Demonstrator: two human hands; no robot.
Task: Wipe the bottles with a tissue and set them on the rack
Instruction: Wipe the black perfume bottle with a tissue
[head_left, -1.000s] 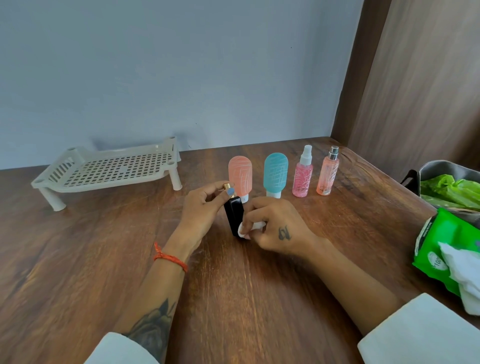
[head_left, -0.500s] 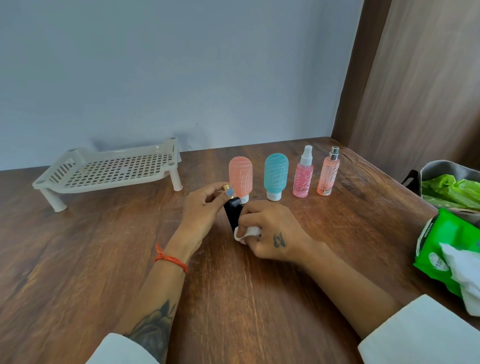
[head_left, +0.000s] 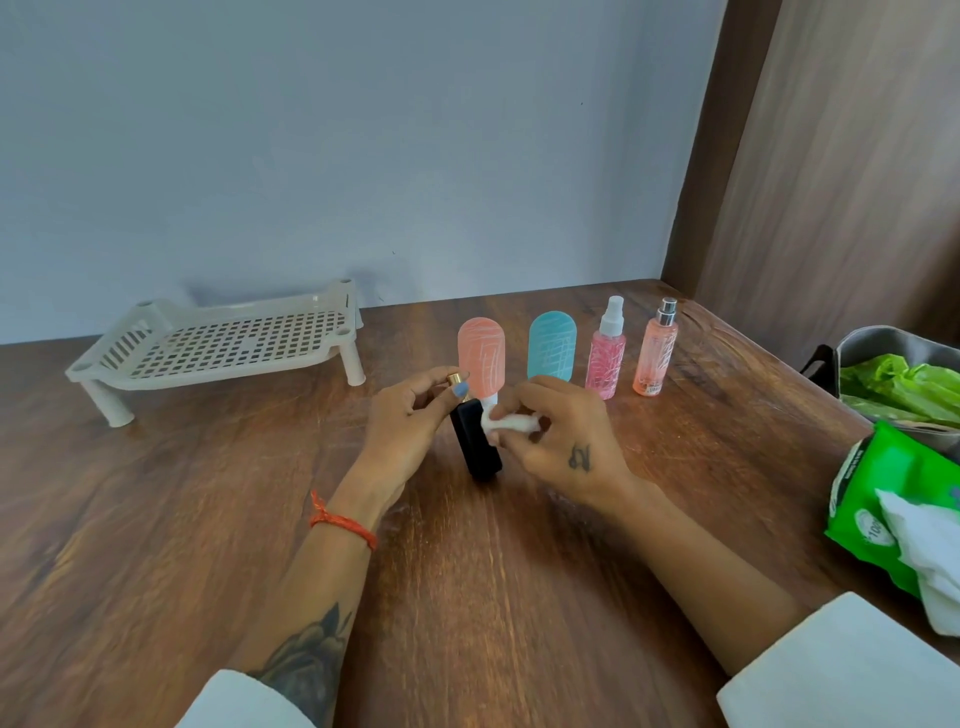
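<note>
- The counter (head_left: 208, 545) is brown wood and carries everything; it meets a pale blue wall behind and a wooden panel on the right side.
- One white rack (head_left: 218, 345) with a slotted top and short legs stands far to the left of the fingers, near the wall, with nothing on it.
- One grey bin (head_left: 883, 345) with a green bag inside sits at the right edge, well apart from the fingers.
- One green tissue pack (head_left: 878, 499) lies in front of the bin, to the right of the fingers, with a white tissue pulled out of it. It has white print, but I can read only some digits, not clearly.
- The left hand (head_left: 402, 436) grips the top of the black bottle, its fingers (head_left: 457, 387) curled round the gold cap.
- The right hand (head_left: 566, 436) pinches one crumpled white tissue (head_left: 511, 423) and presses it on the upper side of the bottle; its fingers are curled round the tissue.
- One black bottle (head_left: 475, 444) stands a little tilted on the counter between the two hands.
- Four more bottles stand in a row just behind the fingers: one orange bottle (head_left: 480, 356), partly hidden behind the left fingers, one blue bottle (head_left: 551, 344), one pink spray bottle (head_left: 605, 353) with a white head, and one peach spray bottle (head_left: 655, 348) with a silver head. The label on the last one is too small to read.
- One orange thread (head_left: 343, 522) is tied round the left wrist.
</note>
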